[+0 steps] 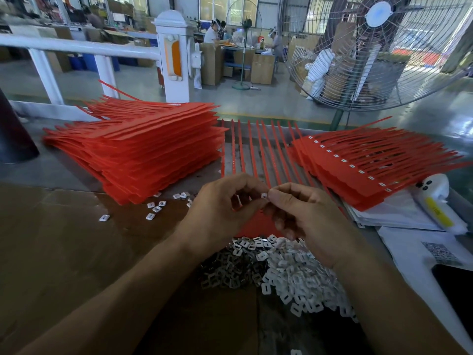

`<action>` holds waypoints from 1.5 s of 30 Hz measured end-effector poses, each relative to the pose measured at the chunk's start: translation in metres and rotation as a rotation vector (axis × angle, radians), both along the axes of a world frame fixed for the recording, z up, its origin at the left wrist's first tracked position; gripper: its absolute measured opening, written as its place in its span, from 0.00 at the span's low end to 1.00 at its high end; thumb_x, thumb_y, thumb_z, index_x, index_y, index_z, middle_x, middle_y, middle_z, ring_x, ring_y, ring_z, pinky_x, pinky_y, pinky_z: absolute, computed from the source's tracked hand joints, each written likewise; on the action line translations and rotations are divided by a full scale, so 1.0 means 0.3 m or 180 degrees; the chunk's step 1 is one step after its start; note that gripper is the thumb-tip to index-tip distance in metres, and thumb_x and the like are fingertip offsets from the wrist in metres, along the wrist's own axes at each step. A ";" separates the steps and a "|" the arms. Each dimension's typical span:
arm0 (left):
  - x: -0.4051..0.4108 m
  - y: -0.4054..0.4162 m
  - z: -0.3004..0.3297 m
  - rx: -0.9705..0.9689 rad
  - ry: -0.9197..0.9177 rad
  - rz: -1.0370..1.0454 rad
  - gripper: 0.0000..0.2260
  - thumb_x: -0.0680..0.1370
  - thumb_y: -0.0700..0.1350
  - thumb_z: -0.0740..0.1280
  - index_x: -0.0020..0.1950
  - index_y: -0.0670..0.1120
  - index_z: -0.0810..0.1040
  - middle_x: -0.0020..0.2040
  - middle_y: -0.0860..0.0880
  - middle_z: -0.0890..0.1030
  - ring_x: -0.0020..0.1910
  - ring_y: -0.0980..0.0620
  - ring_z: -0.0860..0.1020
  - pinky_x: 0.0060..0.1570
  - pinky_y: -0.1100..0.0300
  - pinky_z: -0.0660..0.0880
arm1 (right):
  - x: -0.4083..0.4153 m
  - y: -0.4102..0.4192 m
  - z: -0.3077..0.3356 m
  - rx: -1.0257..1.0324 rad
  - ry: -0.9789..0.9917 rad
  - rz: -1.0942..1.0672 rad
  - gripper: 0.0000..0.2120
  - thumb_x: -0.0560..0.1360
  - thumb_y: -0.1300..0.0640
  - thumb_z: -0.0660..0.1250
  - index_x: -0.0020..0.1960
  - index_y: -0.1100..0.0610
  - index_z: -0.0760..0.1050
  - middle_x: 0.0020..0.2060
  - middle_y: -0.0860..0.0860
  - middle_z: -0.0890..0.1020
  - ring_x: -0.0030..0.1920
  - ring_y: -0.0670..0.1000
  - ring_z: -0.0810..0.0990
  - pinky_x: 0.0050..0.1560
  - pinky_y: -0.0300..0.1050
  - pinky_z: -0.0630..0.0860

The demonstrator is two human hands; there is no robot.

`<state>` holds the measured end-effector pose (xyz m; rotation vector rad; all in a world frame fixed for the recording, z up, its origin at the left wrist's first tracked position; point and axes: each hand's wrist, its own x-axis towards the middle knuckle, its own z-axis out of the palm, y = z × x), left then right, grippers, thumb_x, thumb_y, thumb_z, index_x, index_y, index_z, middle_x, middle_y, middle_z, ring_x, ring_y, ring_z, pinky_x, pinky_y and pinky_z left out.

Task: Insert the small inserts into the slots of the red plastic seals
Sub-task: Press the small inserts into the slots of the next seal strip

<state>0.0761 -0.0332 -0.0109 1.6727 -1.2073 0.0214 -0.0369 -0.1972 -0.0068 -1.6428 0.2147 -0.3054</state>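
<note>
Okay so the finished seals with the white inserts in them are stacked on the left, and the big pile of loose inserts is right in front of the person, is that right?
Not quite. In the head view the stack with white inserts fitted is on the right; the left stack shows no inserts. The pile of loose inserts does lie right in front of the person.

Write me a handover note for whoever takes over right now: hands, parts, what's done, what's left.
Left hand and right hand: both pinch one small white insert between the fingertips, above the red seal strip lying in front.
Supply: pile of white inserts beside metal clips near the wrists; a few loose inserts to the left.
Done: right stack of seals, with inserts showing in its top strip.
Left: the strip under the hands, then the tall left stack of seals, no inserts visible.
</note>
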 end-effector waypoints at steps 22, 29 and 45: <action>-0.004 -0.002 -0.003 -0.0329 0.0294 0.0105 0.05 0.80 0.51 0.70 0.48 0.51 0.83 0.42 0.55 0.83 0.41 0.52 0.81 0.40 0.60 0.78 | -0.006 0.026 0.006 -0.0148 -0.0212 -0.0116 0.09 0.80 0.48 0.70 0.48 0.53 0.84 0.34 0.49 0.82 0.29 0.47 0.75 0.29 0.36 0.71; 0.014 -0.004 -0.007 -0.0249 0.0919 -0.0059 0.08 0.80 0.52 0.70 0.45 0.49 0.83 0.40 0.48 0.83 0.39 0.47 0.80 0.41 0.55 0.78 | -0.005 0.037 0.008 -0.0454 -0.0418 -0.0278 0.05 0.80 0.52 0.70 0.49 0.49 0.85 0.38 0.52 0.84 0.32 0.48 0.77 0.29 0.38 0.73; -0.011 0.000 -0.016 -0.0200 -0.0521 0.0362 0.10 0.78 0.53 0.70 0.59 0.58 0.77 0.49 0.59 0.78 0.45 0.53 0.78 0.41 0.61 0.75 | -0.005 0.050 0.015 -0.0084 -0.0233 -0.0379 0.08 0.80 0.52 0.71 0.46 0.55 0.84 0.34 0.51 0.81 0.28 0.46 0.73 0.27 0.37 0.69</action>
